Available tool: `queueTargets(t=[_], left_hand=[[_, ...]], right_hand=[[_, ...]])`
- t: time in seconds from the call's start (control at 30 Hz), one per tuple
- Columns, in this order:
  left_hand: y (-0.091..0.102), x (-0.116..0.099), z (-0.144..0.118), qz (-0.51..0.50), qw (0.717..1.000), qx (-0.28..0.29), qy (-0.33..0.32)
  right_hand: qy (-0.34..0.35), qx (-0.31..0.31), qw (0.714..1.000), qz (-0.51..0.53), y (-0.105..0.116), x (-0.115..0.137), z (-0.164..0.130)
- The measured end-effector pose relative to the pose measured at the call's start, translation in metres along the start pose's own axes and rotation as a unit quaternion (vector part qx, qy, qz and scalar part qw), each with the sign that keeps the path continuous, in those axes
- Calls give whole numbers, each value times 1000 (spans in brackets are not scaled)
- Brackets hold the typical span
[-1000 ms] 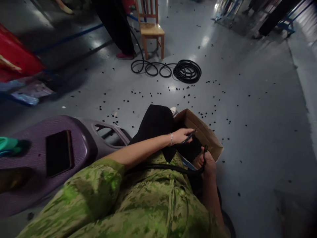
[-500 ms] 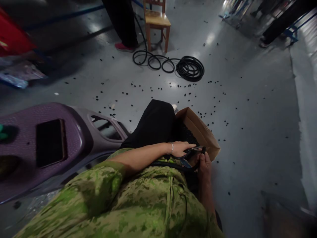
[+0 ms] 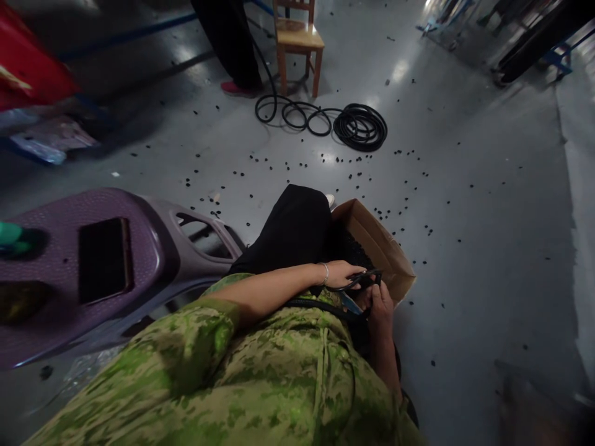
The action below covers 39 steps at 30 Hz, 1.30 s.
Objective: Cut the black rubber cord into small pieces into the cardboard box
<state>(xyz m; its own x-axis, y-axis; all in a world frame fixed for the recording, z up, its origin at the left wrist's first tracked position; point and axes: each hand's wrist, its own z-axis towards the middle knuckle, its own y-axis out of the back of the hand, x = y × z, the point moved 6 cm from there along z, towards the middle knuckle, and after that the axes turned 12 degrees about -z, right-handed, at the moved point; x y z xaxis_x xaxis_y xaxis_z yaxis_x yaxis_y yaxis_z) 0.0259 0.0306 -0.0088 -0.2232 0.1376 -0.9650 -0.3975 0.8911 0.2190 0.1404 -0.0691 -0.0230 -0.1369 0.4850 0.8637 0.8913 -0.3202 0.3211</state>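
Over the carton, my left hand point(image 3: 344, 272), with a bracelet at the wrist, is closed on a pair of scissors point(image 3: 343, 288) with black handles. The blades are hard to make out against the dark parts. Close by on the right, my right hand point(image 3: 382, 303) pinches the end of a black rubber hose point(image 3: 377, 278), and the scissors reach to this end. More of the hose bends back across my lap. Below both hands stands an open cardboard box point(image 3: 385, 241) holding a heap of small black pieces point(image 3: 351, 248).
A purple plastic stool point(image 3: 149, 248) at my left carries a phone point(image 3: 103, 260) and a green object point(image 3: 13, 235). Small black pieces lie scattered over the grey floor. Ahead are a coiled black hose point(image 3: 360, 127), a wooden chair point(image 3: 300, 37) and a person's leg point(image 3: 232, 43).
The shiny scissor blades, spread at the hose end before, no longer show clearly. Both hands have shifted slightly, and the whole view has moved a little.
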Motion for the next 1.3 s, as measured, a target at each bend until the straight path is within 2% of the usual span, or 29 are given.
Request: queueTargets(t=[0.1, 0.17, 0.27, 0.37, 0.47, 0.57, 0.7, 0.8, 0.87, 0.93, 1.03, 1.17, 1.3], left_hand=[[2, 0, 1, -6, 1000, -26, 9], [3, 2, 3, -22, 998, -49, 25], [-1, 11, 5, -119, 989, -57, 70], [-10, 20, 4, -273, 953, -35, 128], [-8, 18, 3, -353, 925, -45, 131], [-5, 15, 1, -392, 908, -69, 128], [-7, 17, 1, -433, 881, -133, 140], [-7, 18, 3, -401, 886, -180, 145], [-3, 18, 3, -350, 900, -216, 144], [4, 15, 2, -301, 914, -237, 133], [12, 8, 2, -252, 932, -235, 112], [18, 2, -1, -195, 946, -233, 111], [23, -2, -5, -156, 950, -249, 103]], right_hand=[[-8, -9, 998, 66, 4, -4, 1], [-22, -22, 997, 65, 6, -7, -1], [-38, -22, 999, 32, 4, -11, -6], [-35, -24, 999, 27, 0, -14, -8], [-32, -39, 997, 49, 0, -15, -12], [-4, -50, 998, 31, 3, -5, -19], [84, -49, 992, -84, 7, 27, -33], [186, -57, 964, -181, 4, 58, -42], [235, -27, 945, -226, -4, 73, -46], [262, 17, 926, -273, -16, 79, -49], [285, 54, 895, -338, -30, 81, -50], [317, 78, 880, -344, -40, 83, -51], [348, 157, 869, -315, -48, 87, -58]])
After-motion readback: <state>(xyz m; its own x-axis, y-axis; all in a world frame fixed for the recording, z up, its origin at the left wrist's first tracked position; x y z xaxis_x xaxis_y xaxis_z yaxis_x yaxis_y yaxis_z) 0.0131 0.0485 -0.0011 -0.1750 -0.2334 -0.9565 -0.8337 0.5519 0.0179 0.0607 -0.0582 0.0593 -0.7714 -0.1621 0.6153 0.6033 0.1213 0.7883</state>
